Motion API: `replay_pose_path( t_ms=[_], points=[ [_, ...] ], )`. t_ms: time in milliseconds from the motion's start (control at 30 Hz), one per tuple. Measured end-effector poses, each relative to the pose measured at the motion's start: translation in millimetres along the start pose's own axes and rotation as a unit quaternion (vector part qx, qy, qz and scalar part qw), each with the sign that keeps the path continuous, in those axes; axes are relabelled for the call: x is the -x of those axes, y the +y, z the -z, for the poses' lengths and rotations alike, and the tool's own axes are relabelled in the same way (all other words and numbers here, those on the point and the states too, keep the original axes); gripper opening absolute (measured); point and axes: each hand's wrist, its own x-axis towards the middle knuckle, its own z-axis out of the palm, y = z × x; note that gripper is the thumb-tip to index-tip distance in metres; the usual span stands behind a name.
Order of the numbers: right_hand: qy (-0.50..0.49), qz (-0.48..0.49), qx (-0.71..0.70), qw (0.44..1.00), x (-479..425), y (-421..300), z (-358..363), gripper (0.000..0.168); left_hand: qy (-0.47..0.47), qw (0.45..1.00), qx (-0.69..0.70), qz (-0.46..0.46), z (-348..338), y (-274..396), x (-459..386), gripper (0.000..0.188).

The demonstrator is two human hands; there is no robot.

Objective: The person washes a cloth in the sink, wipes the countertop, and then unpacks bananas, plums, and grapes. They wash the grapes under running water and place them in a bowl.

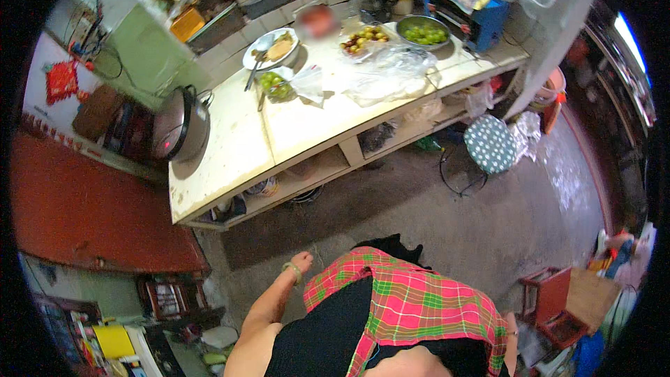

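Note:
My left hand [302,261] hangs beside the plaid apron [419,298], with a pale bangle [293,271] on its wrist; whether its fingers hold anything is too small to tell. At the right edge of the apron a little of my right hand [512,324] shows, mostly hidden. Before me stands a white-topped counter [235,136]. On it are a bowl of food [280,50] with a utensil, a bag of green grapes [275,85], a heap of small round fruit [364,39], a crumpled clear plastic bag [387,70] and a metal bowl of green grapes [425,34].
An electric cooker [180,123] stands at the counter's left end, a blue box [484,26] at its right. A round stool with a dotted cover [490,144] stands on the floor at the right. A red-brown tabletop [94,209] lies left, wooden stools [555,298] lower right.

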Motion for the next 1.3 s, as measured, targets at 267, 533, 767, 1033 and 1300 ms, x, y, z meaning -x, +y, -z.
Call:
replay_pose_path(
  t_ms=[267, 533, 767, 1033, 1300],
  points=[
    [0.071, 0.205, 0.057, 0.975, -199.2, -295.8, 73.7, 0.025, 0.255, 0.881, 0.371, 0.149, 50.2, -47.4, 4.7, 0.016],
    [-0.201, 0.299, 0.076, 0.93, -235.4, -489.0, 12.0, 0.036, 0.329, 0.913, 0.172, -0.167, 217.1, 105.0, -120.6, 0.028],
    [-0.195, 0.149, 0.012, 0.969, -218.6, -573.1, 77.0, 0.037, 0.277, 0.871, -0.113, -0.39, 326.3, 270.6, -194.2, 0.044],
    [-0.201, 0.267, -0.167, 0.928, -245.5, -681.9, 164.1, 0.033, 0.308, 0.706, -0.506, -0.388, 349.6, 335.4, -321.0, 0.03],
    [-0.312, 0.426, -0.071, 0.846, -327.7, -797.3, 206.5, 0.032, 0.293, 0.755, -0.516, -0.279, 309.3, 356.2, -280.8, 0.018]
  ],
)
